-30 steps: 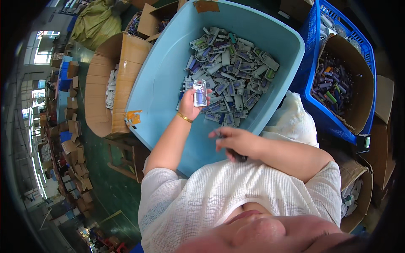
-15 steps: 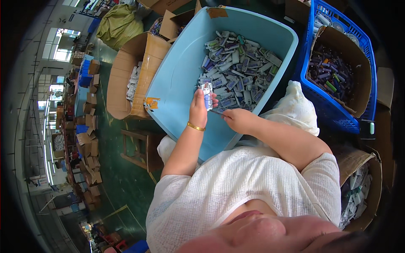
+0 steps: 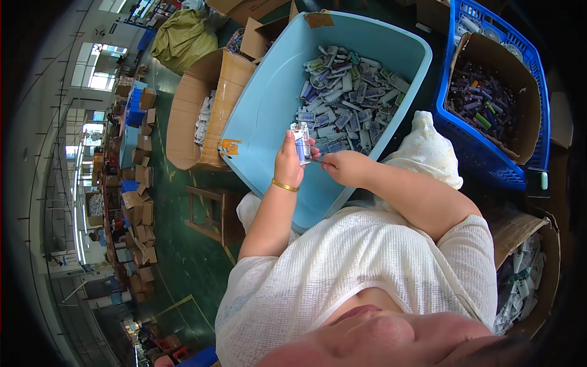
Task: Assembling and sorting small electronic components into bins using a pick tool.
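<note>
My left hand (image 3: 288,162), with a gold bracelet at the wrist, is closed around a small white plastic housing (image 3: 301,136) that has a purple-blue cell in it. Pinched in my right hand (image 3: 346,168) is a thin dark rod-like tool (image 3: 315,161), its tip at the lower side of the housing; its exact kind cannot be made out. Both hands are over the near part of a large light-blue tub (image 3: 257,116). Beyond them in the tub lies a heap of similar white housings (image 3: 354,101), many with purple cells.
To the right, a blue plastic crate (image 3: 483,168) bears a cardboard box of loose purple cells (image 3: 480,101). Left of the tub stands a cardboard box (image 3: 183,122) with white parts. A wooden stool (image 3: 214,214) is below it. Another box of white parts (image 3: 520,281) sits near right.
The view has shifted slightly. My hands keep hold of the housing and the thin tool, in almost the same position, with the tool's tip still at the housing.
</note>
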